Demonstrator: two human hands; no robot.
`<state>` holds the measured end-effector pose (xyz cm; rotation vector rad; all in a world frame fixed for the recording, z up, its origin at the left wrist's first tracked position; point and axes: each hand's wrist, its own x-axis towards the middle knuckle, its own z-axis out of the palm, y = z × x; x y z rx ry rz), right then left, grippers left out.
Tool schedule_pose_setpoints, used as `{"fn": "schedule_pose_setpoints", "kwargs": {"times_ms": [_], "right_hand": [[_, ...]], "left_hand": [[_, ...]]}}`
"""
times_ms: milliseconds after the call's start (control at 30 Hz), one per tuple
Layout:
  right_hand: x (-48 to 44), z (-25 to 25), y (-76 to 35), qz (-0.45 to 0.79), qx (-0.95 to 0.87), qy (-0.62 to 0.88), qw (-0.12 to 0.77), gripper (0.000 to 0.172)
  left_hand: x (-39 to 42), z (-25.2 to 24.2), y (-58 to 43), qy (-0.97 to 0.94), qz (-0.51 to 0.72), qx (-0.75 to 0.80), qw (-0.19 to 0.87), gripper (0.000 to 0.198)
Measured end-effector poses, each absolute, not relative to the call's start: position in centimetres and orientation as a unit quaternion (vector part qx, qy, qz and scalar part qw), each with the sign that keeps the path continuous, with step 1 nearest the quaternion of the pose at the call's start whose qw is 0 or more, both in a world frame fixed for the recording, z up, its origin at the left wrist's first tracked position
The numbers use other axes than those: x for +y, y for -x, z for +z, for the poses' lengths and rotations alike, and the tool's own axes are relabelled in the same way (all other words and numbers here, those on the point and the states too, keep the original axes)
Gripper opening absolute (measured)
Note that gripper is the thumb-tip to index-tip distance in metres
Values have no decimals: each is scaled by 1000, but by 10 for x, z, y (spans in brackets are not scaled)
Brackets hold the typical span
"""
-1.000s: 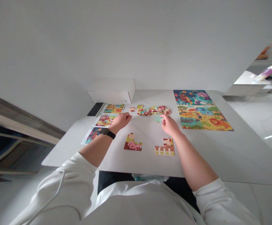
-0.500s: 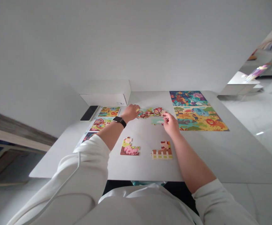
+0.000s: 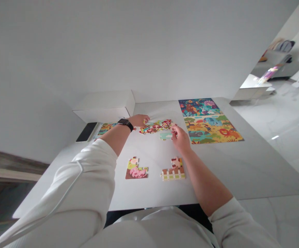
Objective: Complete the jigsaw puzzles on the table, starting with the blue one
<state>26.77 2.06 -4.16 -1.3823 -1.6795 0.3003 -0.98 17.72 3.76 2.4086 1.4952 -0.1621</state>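
Note:
My left hand (image 3: 139, 120), with a black watch on the wrist, is at the far left of a loose heap of puzzle pieces (image 3: 151, 128). Its fingers curl in around a small yellowish piece at the heap's edge. At the heap's right end my right hand (image 3: 182, 140) has thumb and fingers pinched on a small puzzle piece, mostly hidden by the fingertips. A pale blue-green joined section (image 3: 165, 136) lies beside those fingers. Closer to me are a joined pig section (image 3: 137, 171) on the left and a joined fence section (image 3: 173, 174) on the right.
Two finished-looking picture sheets (image 3: 211, 129) lie at the right. A white box (image 3: 103, 103) stands against the wall at the back left. A dark phone (image 3: 86, 132) and small picture cards (image 3: 105, 128) are left of my forearm, partly covered by it.
The view has shifted, so the table appears further left and tilted. My left hand has moved slightly and its forearm covers more of the cards. The right hand remains by the heap's right end.

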Motion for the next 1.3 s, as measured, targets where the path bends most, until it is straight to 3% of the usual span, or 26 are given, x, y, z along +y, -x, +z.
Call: {"fn": "schedule_pose_setpoints", "kwargs": {"times_ms": [667,867,1033,1300], "right_hand": [[15,-36,-261,138,-693,551,444,40],[14,-36,-260,138,-686,554,451,37],[12,-34,-258,160,-673,553,464,29],[-5,-19,-239,400,-648,471,446,36]], "left_hand": [[202,29,1,-837,-88,502,197,79],[185,39,5,-866,41,470,165,74],[116,43,3,-880,198,398,166,67],[12,27,1,-860,297,396,122,63]]}}
